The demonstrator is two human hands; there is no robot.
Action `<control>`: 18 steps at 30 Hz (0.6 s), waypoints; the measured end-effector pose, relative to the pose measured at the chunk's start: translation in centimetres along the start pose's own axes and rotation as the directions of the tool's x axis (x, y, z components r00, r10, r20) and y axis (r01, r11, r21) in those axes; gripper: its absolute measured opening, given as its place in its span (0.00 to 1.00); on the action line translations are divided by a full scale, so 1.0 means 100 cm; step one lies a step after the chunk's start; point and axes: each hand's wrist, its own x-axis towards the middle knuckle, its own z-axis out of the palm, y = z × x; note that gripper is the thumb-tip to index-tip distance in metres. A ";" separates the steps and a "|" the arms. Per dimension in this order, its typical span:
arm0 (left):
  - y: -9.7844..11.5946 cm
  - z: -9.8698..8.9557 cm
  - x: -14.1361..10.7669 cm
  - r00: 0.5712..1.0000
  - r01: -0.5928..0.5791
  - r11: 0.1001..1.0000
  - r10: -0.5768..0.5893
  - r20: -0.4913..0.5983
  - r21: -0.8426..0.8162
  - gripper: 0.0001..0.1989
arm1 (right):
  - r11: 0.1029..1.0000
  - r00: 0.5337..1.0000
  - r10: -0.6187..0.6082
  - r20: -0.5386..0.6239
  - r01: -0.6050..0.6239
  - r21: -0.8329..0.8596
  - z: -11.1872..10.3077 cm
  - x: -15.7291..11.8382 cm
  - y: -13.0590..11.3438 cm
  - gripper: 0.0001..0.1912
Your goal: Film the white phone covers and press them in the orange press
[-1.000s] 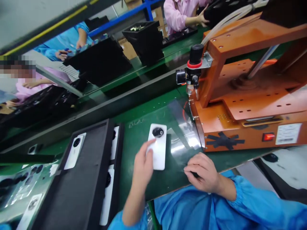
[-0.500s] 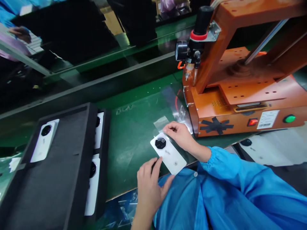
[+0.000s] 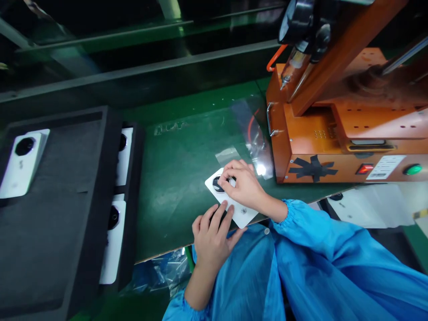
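A white phone back cover (image 3: 243,215) with a round black camera area (image 3: 218,183) lies tilted at the green table's front edge. My left hand (image 3: 214,232) holds its lower left side, fingertips on the surface and thumb by the bottom corner. Over the camera area, my right hand (image 3: 243,185) is closed in a pinch, thumb and index finger together at the lens. Whatever is between those fingertips is too small to make out. Just behind the right hand lies a small clear film piece (image 3: 227,155).
An orange press machine (image 3: 281,151) with a lit red switch stands right. Black foam trays (image 3: 67,223) on the left hold several white covers (image 3: 115,240). More white covers (image 3: 371,207) lie at the right, below table level. Clear plastic sheet (image 3: 256,138) lies beside the machine.
My right hand has moved from the cover's top edge onto the camera area, pinching there. My left fingers have shifted further onto the cover. The camera view has tilted down.
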 end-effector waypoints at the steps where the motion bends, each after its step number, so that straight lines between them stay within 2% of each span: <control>1: 0.000 0.000 -0.001 1.000 -0.001 1.000 0.001 -0.004 0.001 0.27 | 1.000 1.000 -0.009 -0.002 0.009 -0.016 0.002 0.000 0.000 0.07; 8: -0.001 0.002 -0.002 1.000 -0.008 1.000 0.008 -0.008 0.006 0.28 | 0.989 0.992 -0.091 -0.092 0.079 -0.129 0.006 0.001 0.009 0.07; 18: -0.001 0.003 0.000 1.000 -0.016 1.000 0.016 -0.019 0.008 0.27 | 0.990 0.995 -0.047 -0.089 0.034 -0.140 0.006 0.004 0.014 0.07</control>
